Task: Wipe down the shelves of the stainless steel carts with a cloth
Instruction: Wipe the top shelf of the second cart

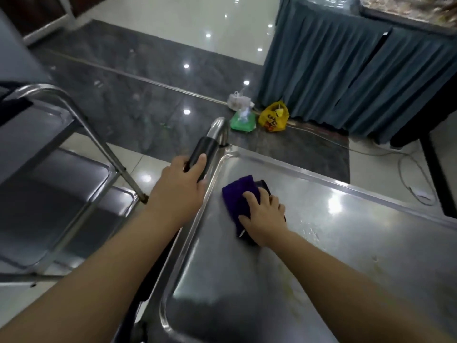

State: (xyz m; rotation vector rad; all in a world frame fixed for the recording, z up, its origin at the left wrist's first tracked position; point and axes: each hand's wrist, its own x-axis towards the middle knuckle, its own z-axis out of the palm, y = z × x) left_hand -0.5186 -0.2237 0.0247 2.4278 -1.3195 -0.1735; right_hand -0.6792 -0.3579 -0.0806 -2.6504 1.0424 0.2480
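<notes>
Mid-wipe on the top shelf [247,288].
The right hand [265,220] presses the cloth [237,191], fingers spread; the left hand [184,180] grips the handle [206,148]; lower-right smears [294,283] and the left-side cart [74,194] seemingly remain.

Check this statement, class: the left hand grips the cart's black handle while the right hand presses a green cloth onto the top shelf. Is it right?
Wrong in one respect: the head view shows the cloth is purple, not green. The left hand does grip the black handle, and the right hand presses the cloth onto the top shelf.
</notes>
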